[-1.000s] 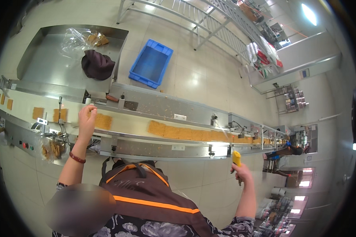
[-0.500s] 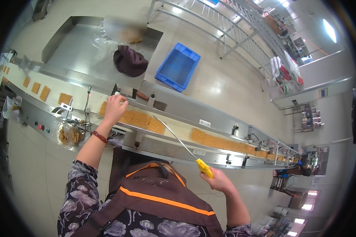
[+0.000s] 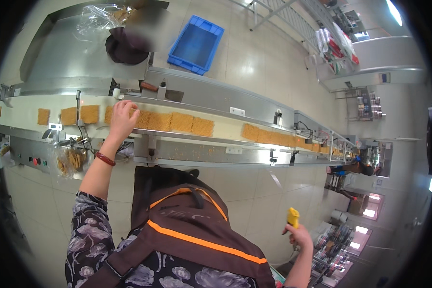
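One cleaver point(image 3: 174, 95) near the left hand point(image 3: 123, 119), one blue crate point(image 3: 186, 65) farther off

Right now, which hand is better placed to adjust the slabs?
Probably the left hand: it is at the slabs; the right hand is away from the belt, gripping a yellow handle.

Under my feet the floor tiles point(image 3: 247, 53) are pale and glossy, blotched with reflected light. Far left stands a broad steel table point(image 3: 57, 57) with a raised rim; on the far side, right of the middle, a barred metal rack point(image 3: 273, 15). A pale wall point(image 3: 396, 120) runs along the right, laden shelves point(image 3: 367, 108) before it, and a white strip light point(image 3: 394, 12) glows far right. Near right, bright windows point(image 3: 369, 212) shine beside more crowded racks point(image 3: 332, 247).
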`<state>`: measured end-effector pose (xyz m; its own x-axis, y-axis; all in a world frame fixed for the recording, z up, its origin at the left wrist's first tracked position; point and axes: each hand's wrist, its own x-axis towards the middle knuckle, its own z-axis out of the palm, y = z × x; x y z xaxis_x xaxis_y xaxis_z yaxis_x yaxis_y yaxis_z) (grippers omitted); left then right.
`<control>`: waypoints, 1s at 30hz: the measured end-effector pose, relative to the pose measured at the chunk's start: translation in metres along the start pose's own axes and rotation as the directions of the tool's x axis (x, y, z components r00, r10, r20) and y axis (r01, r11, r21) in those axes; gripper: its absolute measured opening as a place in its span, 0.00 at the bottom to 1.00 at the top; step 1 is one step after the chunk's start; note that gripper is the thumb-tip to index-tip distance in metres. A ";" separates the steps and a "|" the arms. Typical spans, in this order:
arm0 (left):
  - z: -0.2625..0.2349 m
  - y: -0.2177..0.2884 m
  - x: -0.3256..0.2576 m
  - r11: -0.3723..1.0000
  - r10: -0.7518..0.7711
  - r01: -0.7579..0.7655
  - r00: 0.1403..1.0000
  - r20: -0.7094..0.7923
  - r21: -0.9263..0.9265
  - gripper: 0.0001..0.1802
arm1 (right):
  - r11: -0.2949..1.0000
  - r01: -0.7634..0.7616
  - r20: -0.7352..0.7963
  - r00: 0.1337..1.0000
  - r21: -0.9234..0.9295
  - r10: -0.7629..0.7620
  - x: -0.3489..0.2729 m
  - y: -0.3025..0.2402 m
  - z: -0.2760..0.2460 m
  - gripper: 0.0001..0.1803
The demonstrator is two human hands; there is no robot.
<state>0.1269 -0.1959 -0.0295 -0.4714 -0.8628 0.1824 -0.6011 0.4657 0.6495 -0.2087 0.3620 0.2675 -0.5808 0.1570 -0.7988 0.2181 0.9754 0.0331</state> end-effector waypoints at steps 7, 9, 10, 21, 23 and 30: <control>0.005 0.021 -0.044 0.993 0.043 -0.040 0.999 -0.025 0.109 0.10 | 0.840 0.436 0.312 0.887 -0.324 -0.340 -0.011 -0.070 0.096 0.21; 0.004 0.031 -0.056 0.986 0.026 -0.022 0.999 -0.023 0.163 0.10 | 0.727 0.596 0.370 0.796 -0.341 -0.479 0.005 -0.066 0.110 0.20; 0.002 0.036 -0.063 0.982 0.019 -0.015 1.000 -0.020 0.188 0.10 | 0.684 0.630 0.384 0.773 -0.367 -0.506 0.015 -0.060 0.114 0.20; 0.002 0.097 -0.161 0.957 -0.047 0.010 0.992 0.121 0.292 0.10 | 0.378 0.571 0.444 0.815 -0.729 -0.374 0.233 0.090 0.241 0.15; 0.003 0.111 -0.179 0.960 -0.026 -0.015 0.990 0.142 0.279 0.09 | 0.372 0.623 0.455 0.769 -0.688 -0.448 0.245 0.097 0.272 0.15; 0.001 0.125 -0.222 0.935 -0.043 -0.024 0.982 0.181 0.355 0.09 | 0.601 0.601 0.213 0.778 -0.527 -0.592 0.281 0.095 0.325 0.15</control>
<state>0.1555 0.0537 0.0099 -0.5541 -0.8323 0.0173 -0.7794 0.5259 0.3405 -0.0960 0.4487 -0.1495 -0.4139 -0.4879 -0.7685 -0.6311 0.7622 -0.1440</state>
